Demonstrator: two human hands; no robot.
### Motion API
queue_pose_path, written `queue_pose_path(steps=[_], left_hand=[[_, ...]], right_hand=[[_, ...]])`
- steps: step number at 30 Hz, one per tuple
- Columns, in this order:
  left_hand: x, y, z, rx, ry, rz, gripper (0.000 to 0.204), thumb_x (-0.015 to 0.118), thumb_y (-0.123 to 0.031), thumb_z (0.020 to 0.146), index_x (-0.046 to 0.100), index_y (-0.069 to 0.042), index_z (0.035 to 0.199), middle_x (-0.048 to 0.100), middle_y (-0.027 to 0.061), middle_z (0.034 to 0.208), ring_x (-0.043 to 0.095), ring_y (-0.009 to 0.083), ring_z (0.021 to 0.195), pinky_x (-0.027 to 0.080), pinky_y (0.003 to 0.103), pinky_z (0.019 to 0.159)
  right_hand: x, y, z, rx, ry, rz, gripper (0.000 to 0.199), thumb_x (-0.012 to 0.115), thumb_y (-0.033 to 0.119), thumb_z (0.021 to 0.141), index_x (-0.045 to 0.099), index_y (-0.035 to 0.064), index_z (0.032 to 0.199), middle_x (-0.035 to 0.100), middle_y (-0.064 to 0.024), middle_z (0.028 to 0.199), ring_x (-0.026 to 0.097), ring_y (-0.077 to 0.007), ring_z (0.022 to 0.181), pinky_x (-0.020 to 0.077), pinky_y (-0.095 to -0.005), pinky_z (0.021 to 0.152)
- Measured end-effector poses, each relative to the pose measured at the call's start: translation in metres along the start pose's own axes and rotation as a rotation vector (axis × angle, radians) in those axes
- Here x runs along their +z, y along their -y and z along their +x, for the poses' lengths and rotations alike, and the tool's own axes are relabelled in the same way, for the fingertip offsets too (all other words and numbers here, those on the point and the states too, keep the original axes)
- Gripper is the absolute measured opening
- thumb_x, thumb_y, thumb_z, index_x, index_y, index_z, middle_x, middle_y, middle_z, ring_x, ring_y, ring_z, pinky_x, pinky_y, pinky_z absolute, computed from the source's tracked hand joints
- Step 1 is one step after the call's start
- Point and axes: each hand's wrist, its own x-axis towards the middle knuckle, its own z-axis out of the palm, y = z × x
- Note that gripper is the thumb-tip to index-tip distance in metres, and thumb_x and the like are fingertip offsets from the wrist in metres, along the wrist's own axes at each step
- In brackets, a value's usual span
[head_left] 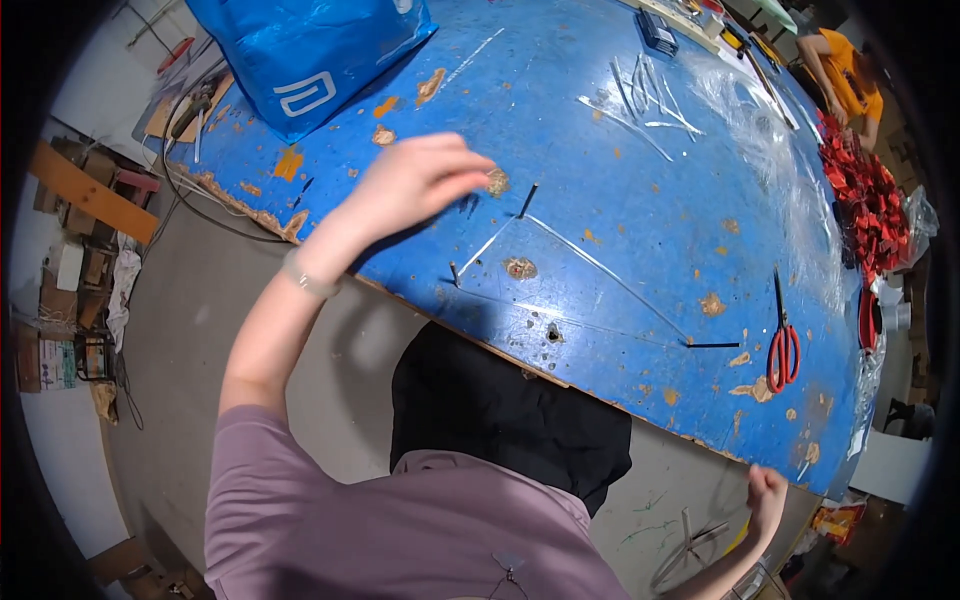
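Observation:
My left hand [415, 185] reaches out over the near left part of a worn blue table [640, 250], palm down and blurred, fingers stretched to the right with nothing visible in it. Just past its fingertips lie a short black stick [528, 200] and a thin clear strip [590, 262] that runs across the tabletop. My right hand [768, 495] is a closed fist low at the right, below the table's near edge; nothing shows in it. Red-handled scissors [782, 350] lie on the table near its right end, above that hand.
A blue plastic bag [310, 55] stands at the table's far left. Several clear strips [645, 100] and a clear plastic sheet [790, 150] lie at the back. A pile of red pieces [865, 195] sits at the right edge, next to a person in orange [850, 75].

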Motion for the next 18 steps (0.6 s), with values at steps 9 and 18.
queue_pose_path(steps=[9,18], left_hand=[[0.014,-0.141,-0.024,-0.039,0.156,-0.193,0.038,0.062,-0.021,0.076,0.054,-0.003,0.109,0.059,0.0120,0.092,0.057,0.0220,0.080,0.046,0.032,0.064],[0.090,-0.139,-0.038,-0.367,-0.009,0.508,0.079,0.059,-0.048,0.072,0.037,0.012,0.119,0.034,0.0356,0.122,0.034,0.0444,0.116,0.026,0.049,0.097]], right_hand=[[0.000,-0.134,-0.063,0.268,0.015,0.293,0.021,0.061,0.019,0.080,0.060,0.0021,0.067,0.042,0.0055,0.048,0.032,-0.0027,0.040,0.0218,-0.0194,0.037],[0.008,-0.134,-0.057,0.205,0.015,0.294,0.022,0.062,0.019,0.079,0.059,0.0021,0.065,0.042,0.0053,0.047,0.032,-0.0025,0.040,0.0216,-0.0185,0.038]])
